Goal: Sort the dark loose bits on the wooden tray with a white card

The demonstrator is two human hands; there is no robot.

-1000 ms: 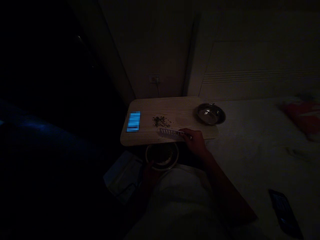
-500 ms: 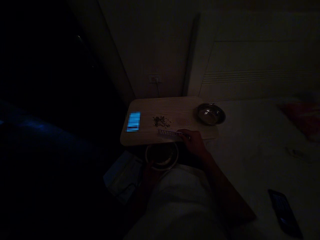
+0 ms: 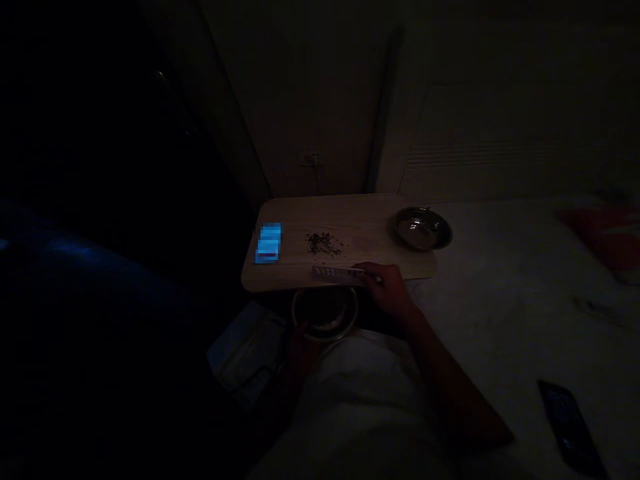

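Observation:
The room is very dark. My right hand [image 3: 387, 288] is closed round the handle of a wide-bladed knife [image 3: 336, 273], whose blade lies along the near edge of a wooden board [image 3: 360, 213]. A small heap of dark chopped bits [image 3: 323, 243] sits on the board just beyond the blade. Below the board's near edge, my left hand [image 3: 299, 347] holds a round bowl [image 3: 325, 313] from underneath; its fingers are barely visible.
A lit phone [image 3: 269, 242] lies on the board's left end and a steel bowl [image 3: 423, 229] stands at its right end. White bedding [image 3: 505, 287] spreads to the right, with a dark remote [image 3: 570, 423] and a red pillow [image 3: 600, 233].
The knife blade has slid toward me, from the middle of the board to its near edge above the bowl. The left hand and bowl have stayed in place.

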